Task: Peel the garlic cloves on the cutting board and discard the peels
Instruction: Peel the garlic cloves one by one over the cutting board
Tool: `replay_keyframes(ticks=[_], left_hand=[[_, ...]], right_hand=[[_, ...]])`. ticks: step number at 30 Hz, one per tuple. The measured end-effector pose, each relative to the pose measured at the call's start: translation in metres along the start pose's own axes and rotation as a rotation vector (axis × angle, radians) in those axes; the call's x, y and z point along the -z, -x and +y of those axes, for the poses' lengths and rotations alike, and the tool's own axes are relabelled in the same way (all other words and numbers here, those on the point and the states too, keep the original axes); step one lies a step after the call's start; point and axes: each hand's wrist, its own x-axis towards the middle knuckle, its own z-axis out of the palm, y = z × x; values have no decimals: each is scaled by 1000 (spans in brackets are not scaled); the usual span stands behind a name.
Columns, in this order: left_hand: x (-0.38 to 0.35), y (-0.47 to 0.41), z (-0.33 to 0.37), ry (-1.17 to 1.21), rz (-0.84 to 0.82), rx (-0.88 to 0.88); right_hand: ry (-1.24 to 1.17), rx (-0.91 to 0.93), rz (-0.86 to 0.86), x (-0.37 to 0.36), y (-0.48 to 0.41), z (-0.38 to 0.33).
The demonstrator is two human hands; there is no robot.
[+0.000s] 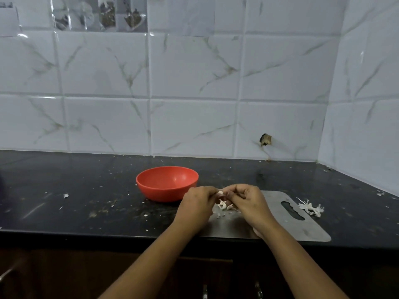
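Two hands, one garlic clove (220, 193), above a grey cutting board (302, 229).
Left hand (197, 209) and right hand (248, 203) meet fingertip to fingertip, both pinching the clove (pale, partly hidden by fingers) over the board's far left part; loose peels (223, 205) lie beneath; red bowl (167, 183) stands just behind on the dark worktop (86, 190); heap of skins (311, 208) right of the board.

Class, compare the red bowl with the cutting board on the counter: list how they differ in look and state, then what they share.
The bowl is orange-red, round and deep; the cutting board is grey, flat, with a handle slot. The bowl's visible inside shows nothing; the cutting board carries peel scraps. Both rest on the dark countertop.
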Motion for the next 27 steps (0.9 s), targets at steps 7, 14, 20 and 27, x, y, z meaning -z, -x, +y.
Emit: replay_keyframes(ticks=[7,14,20,27], left_hand=[[-2,1,-9,147,105,29],[-8,3,-10,48,142,29],[-7,5,-5,-34,125,40],[-6,7,2,-106,37,43]], right_hand=[[85,-21,58,-3,0,4],[337,16,-16,-5,1,3],[472,2,-116,-8,0,1],[448,36,-96,-8,0,2]])
